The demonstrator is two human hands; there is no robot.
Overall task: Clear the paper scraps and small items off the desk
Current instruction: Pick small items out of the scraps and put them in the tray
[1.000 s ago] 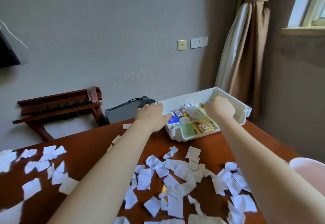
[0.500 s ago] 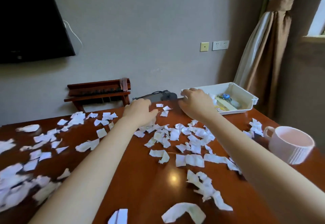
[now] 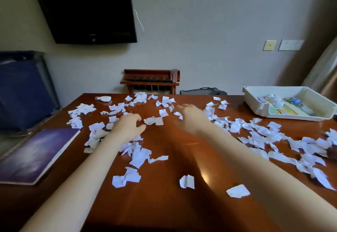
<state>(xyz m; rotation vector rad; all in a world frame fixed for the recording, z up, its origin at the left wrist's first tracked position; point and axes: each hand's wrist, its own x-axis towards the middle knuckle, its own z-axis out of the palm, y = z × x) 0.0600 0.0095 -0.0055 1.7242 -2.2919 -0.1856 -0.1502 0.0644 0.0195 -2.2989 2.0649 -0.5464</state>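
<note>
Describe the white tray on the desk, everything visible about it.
The white tray looks like plastic: shallow, rectangular, with raised walls and a notched near edge. It sits flat at the far right corner of the wooden desk, angled slightly. Inside lie a blue toy car, crumpled white bits and yellow-green packets. Neither hand touches it; paper scraps lie nearby.

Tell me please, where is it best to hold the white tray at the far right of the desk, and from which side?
Probably grip the white tray by its two short side walls, one of the hands on each, coming from above. It sits flat and open-topped with raised walls all around, and small items lie inside, so a level lift with both hands seems safest. Both the left hand and the right hand are open over the paper scraps.
</note>
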